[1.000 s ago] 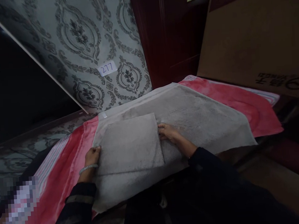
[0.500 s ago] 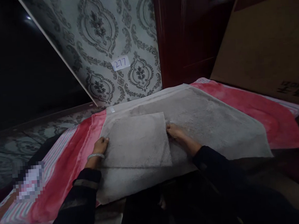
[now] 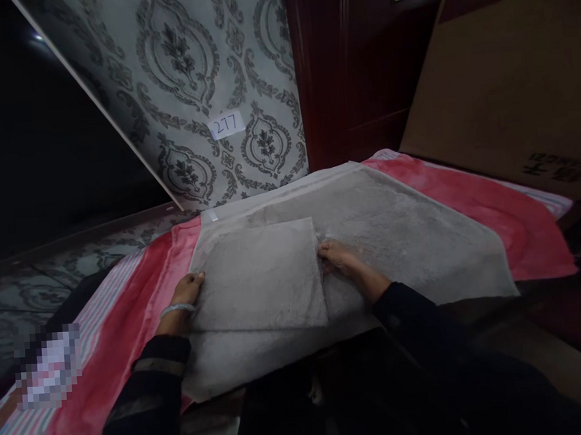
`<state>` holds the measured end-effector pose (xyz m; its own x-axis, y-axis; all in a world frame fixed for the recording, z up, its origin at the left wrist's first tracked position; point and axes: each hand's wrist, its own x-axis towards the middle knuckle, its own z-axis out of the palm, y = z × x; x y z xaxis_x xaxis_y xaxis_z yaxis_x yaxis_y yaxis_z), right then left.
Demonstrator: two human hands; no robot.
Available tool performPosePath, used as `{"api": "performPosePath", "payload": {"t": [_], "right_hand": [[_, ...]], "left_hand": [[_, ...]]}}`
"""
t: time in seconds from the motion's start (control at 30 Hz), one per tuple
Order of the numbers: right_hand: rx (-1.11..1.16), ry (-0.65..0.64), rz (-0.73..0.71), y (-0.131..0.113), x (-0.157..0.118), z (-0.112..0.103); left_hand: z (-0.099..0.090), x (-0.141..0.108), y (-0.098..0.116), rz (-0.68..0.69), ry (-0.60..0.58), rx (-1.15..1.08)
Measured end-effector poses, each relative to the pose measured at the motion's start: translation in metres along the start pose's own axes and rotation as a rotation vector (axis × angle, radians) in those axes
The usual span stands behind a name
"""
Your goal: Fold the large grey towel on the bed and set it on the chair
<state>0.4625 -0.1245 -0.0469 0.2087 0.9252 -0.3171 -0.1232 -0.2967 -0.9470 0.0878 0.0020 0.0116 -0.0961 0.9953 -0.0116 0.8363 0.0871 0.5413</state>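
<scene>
Grey, fuzzy cloth in a flat, nearly square shape point(image 3: 259, 278) is held at its side edges, on top of a bigger grey cloth point(image 3: 410, 236). Its left edge is pinched by the left hand point(image 3: 184, 296), and its right edge by the right hand point(image 3: 345, 260); some fingertips are hidden. Almost nothing has been changed just now: the square has been kept flat between the hands, and only the view has been moved a little. The big cloth looks soft and a bit rumpled. Under it, a red and pink blanket point(image 3: 497, 224) with striped ends is spread. Behind, a paper marked 277 point(image 3: 227, 125) is stuck on the leafy wall point(image 3: 177, 60), near a shiny dark red door point(image 3: 331, 77) and a brown cardboard box point(image 3: 508, 73).
</scene>
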Motion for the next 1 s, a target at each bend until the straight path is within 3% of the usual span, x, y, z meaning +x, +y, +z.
{"api": "performPosePath", "payload": {"t": [0.3, 0.57, 0.73, 0.87, 1.0], "right_hand": [[-0.008, -0.183, 0.053, 0.01, -0.032, -0.004], [-0.081, -0.15, 0.006, 0.009, -0.047, 0.006], [-0.048, -0.097, 0.057, 0.007, -0.049, 0.006], [0.055, -0.08, 0.086, 0.004, -0.05, 0.006], [-0.036, -0.024, 0.02, 0.006, -0.05, 0.011]], "left_hand": [[0.003, 0.01, -0.011, -0.03, -0.038, -0.064], [0.011, 0.006, -0.02, 0.022, 0.009, -0.132], [0.012, 0.001, -0.016, 0.042, 0.05, -0.143], [0.012, 0.0, -0.017, 0.038, 0.03, -0.163], [0.012, -0.003, -0.016, 0.043, 0.006, -0.206]]}}
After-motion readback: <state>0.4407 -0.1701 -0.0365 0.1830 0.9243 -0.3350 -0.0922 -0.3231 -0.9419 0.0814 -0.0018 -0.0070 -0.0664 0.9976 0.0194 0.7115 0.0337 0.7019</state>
